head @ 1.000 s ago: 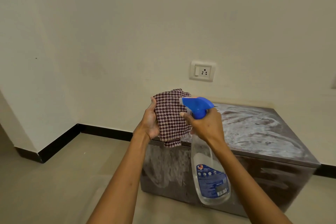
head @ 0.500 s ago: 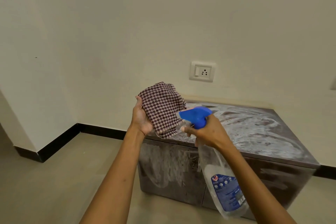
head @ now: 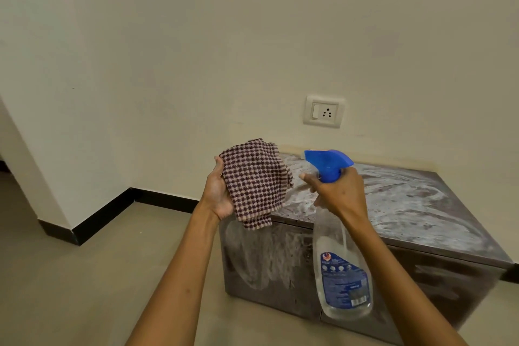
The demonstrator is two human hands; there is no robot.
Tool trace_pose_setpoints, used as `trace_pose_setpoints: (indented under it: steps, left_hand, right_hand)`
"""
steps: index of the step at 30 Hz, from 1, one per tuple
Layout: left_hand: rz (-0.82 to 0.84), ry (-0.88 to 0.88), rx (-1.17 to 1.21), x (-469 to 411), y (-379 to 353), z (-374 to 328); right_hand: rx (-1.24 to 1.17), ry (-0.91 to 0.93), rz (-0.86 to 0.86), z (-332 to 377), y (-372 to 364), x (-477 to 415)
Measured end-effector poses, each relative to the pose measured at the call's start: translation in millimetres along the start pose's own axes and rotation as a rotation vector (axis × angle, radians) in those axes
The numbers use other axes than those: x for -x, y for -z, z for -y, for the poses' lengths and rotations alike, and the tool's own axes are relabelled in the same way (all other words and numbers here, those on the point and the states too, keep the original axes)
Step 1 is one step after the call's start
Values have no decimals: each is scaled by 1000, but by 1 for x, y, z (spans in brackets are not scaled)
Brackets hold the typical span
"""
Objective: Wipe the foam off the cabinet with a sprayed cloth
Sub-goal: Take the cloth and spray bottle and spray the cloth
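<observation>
A low dark cabinet stands against the wall, its top and front smeared with white foam. My left hand holds a folded brown-and-white checked cloth upright above the cabinet's left corner. My right hand grips the neck of a clear spray bottle with a blue trigger head. The nozzle points left at the cloth, a short gap away. My index finger is stretched out off the trigger.
A cream wall rises behind the cabinet with a white switch and socket plate. Black skirting runs along the wall base and around a corner at the left. Beige floor lies in front and to the left.
Both hands have shifted slightly right and the bottle has swung from a tilt back to hanging nearly upright. The cloth stays held in front of the nozzle.
</observation>
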State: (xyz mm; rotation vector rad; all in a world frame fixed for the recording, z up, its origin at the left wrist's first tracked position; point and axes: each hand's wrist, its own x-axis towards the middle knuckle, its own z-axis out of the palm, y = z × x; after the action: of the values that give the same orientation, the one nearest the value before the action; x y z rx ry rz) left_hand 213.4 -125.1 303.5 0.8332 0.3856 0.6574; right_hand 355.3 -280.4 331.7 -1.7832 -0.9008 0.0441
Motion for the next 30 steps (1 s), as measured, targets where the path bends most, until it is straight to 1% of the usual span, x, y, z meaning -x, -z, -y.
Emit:
trace_pose_setpoints:
  steps: [6,9,12,16,20,24,30]
  left_hand:
    - [-49,3,-14,10,16,-5]
    - [-81,3,-29,19,28,-8]
    - [-128,-10,-9,32,45,-13]
    - [-231,-94,84,60,82,-22]
    - [-366,-170,185,102,143,-30]
    - [-491,-184,232,141,208,-23]
    - [-643,-215,300,177,284,-4]
  right_hand:
    - [-9,-18,34,7,-18,-2]
    - [-36,13,66,12,-29,1]
    - [-57,45,167,20,-42,7]
    - [-141,56,282,29,-79,14]
    - [-196,65,420,43,-150,28]
    - [-217,79,514,53,-231,45]
    - [-284,28,561,47,-341,77]
